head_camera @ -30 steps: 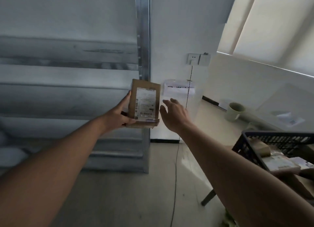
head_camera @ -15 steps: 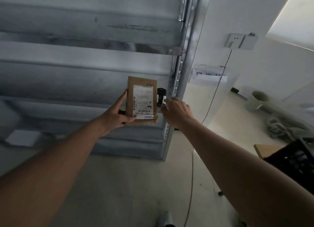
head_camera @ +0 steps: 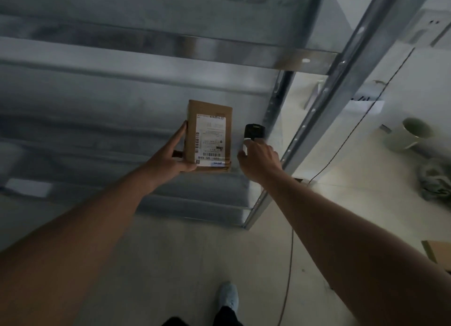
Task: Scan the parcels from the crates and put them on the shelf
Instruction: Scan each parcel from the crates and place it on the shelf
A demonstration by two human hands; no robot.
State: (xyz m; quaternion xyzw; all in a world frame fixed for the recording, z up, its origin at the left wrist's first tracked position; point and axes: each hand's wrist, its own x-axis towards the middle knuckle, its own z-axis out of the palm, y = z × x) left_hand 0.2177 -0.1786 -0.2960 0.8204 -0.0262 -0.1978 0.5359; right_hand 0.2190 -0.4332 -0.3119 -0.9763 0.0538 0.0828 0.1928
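Note:
A brown cardboard parcel with a white shipping label stands upright in front of the metal shelf. My left hand grips it from the left and underneath, label facing me. Just right of the parcel, a black handheld scanner sits at the right end of a shelf level. My right hand has reached it and its fingers curl round the scanner's lower part, the thumb showing on the left side.
The shelf's slotted upright post rises right of my right hand. A white flat item lies on a lower level at the left. On the floor to the right are a pale mug, a crumpled cloth, a black cable and cardboard.
I have stepped closer to the shelf, so the crate has left the view. My right hand went from open beside the parcel to the scanner on the shelf. The parcel stays in my left hand.

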